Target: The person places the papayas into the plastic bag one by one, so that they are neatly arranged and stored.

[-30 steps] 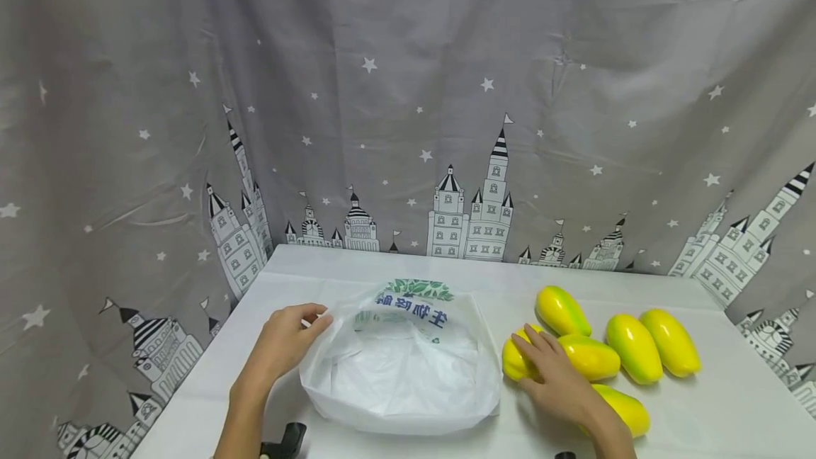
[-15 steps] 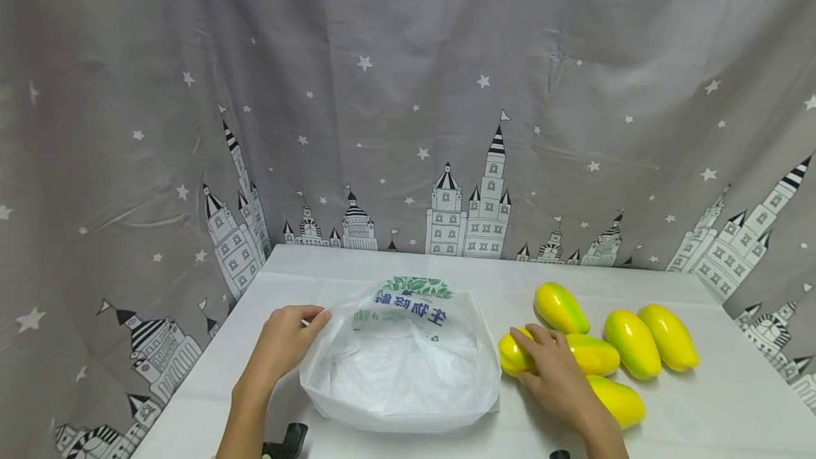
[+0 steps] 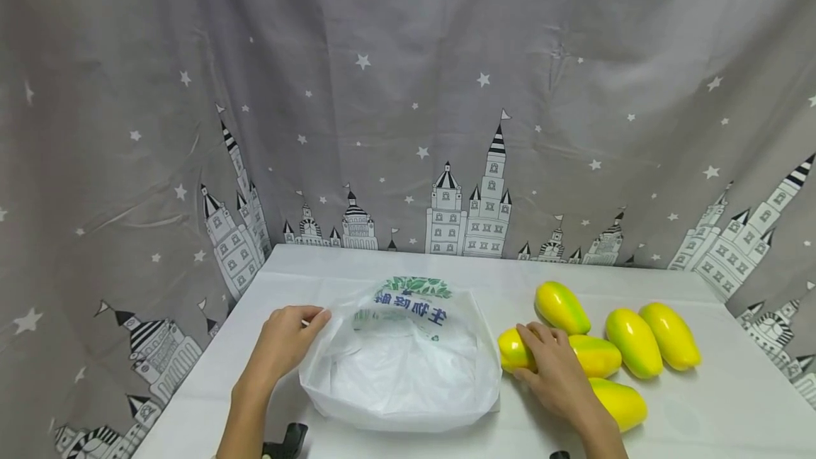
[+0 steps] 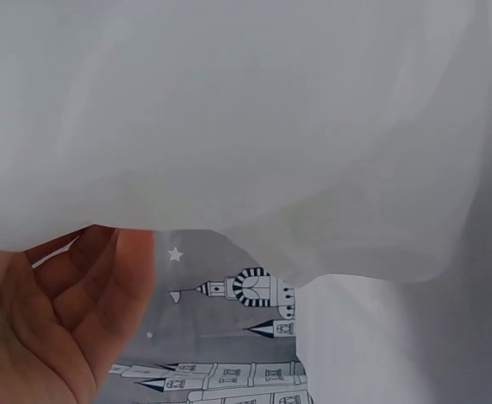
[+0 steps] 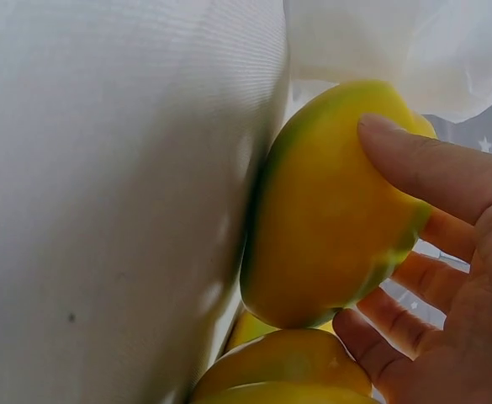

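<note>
A translucent white plastic bag (image 3: 408, 381) with green leaves and blue characters lies with its mouth spread wide, mid-table in the head view. At its left edge, my left hand (image 3: 290, 338) pinches the rim; in the left wrist view the bag (image 4: 229, 109) covers the fingertips of that hand (image 4: 69, 320). My right hand (image 3: 551, 370) grips a yellow-green mango (image 3: 513, 350) just right of the bag. The right wrist view has the thumb (image 5: 431, 168) across one side of this mango (image 5: 338, 210), with the fingers curled round the other.
Several more mangoes lie on the right side of the white table (image 3: 714, 402); one mango (image 3: 596, 356) sits right behind the right hand and another (image 3: 617, 402) beside its wrist. A grey curtain (image 3: 395, 91) printed with castles hangs behind. A black object (image 3: 287, 441) shows by the left forearm.
My right hand and its mango have shifted slightly left, closer to the bag, and its fingers have drawn in on the mango. My left hand stays at the bag's rim.
</note>
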{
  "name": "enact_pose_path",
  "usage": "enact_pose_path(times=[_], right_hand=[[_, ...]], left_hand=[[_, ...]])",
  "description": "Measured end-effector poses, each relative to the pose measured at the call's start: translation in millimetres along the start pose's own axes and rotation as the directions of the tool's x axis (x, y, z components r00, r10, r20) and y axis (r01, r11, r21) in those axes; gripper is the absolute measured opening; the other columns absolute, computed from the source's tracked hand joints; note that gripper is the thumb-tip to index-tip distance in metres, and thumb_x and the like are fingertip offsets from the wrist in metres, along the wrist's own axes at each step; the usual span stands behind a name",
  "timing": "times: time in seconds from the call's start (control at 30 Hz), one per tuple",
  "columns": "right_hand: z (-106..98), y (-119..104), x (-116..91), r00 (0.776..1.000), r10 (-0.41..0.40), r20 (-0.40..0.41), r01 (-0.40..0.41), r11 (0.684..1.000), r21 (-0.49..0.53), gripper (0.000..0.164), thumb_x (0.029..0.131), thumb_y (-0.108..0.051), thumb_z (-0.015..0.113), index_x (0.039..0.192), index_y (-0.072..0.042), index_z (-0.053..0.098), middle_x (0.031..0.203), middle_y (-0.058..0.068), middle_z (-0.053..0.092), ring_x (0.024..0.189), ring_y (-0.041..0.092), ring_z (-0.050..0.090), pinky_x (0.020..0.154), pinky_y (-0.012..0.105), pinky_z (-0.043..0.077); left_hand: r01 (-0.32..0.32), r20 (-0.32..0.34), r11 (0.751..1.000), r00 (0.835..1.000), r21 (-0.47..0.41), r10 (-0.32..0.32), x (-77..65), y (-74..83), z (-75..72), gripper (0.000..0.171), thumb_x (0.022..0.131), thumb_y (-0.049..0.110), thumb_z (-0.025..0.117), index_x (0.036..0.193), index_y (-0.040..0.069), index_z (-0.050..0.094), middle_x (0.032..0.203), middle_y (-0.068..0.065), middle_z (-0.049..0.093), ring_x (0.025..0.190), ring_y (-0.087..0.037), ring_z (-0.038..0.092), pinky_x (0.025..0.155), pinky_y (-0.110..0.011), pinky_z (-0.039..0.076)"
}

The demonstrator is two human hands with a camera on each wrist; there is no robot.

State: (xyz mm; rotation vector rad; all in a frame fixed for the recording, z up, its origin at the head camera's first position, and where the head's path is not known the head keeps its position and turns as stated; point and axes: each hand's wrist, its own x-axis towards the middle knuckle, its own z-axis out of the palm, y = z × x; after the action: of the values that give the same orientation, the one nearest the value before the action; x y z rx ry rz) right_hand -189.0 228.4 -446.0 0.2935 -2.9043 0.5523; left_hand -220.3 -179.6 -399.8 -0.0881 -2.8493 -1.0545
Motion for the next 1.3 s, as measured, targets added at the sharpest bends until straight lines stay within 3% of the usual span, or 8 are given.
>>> enact_pose_path(times=[0.3, 1.3], right_hand=[[-4.8, -0.5, 0.1, 0.999, -0.014, -0.031, 0.014, 1.000, -0.006, 0.067, 0.080, -0.021, 0.083, 0.137, -0.001, 0.055, 0.136, 0.019, 0.051, 0.123, 0.043, 0.041, 0.100, 0.062, 0.036], [1.2, 2.7, 0.4, 0.999, -0.032, -0.028, 0.032, 0.999, -0.013, 0.066, 0.080, -0.021, 0.082, 0.137, -0.001, 0.055, 0.135, 0.019, 0.052, 0.122, 0.043, 0.042, 0.101, 0.061, 0.037]], left_hand=[[-0.019, -0.009, 1.000, 1.000, -0.005, 0.019, -0.1, 3.5, -0.6, 0.036, 0.100, 0.026, 0.058, 0.120, -0.002, 0.068, 0.112, -0.017, 0.069, 0.090, -0.026, 0.068, 0.076, -0.042, 0.056], [-0.013, -0.011, 1.000, 1.000, 0.018, 0.014, 2.0, -3.0, -0.5, 0.037, 0.100, 0.026, 0.057, 0.120, -0.003, 0.068, 0.113, -0.017, 0.069, 0.093, -0.028, 0.068, 0.081, -0.046, 0.054]])
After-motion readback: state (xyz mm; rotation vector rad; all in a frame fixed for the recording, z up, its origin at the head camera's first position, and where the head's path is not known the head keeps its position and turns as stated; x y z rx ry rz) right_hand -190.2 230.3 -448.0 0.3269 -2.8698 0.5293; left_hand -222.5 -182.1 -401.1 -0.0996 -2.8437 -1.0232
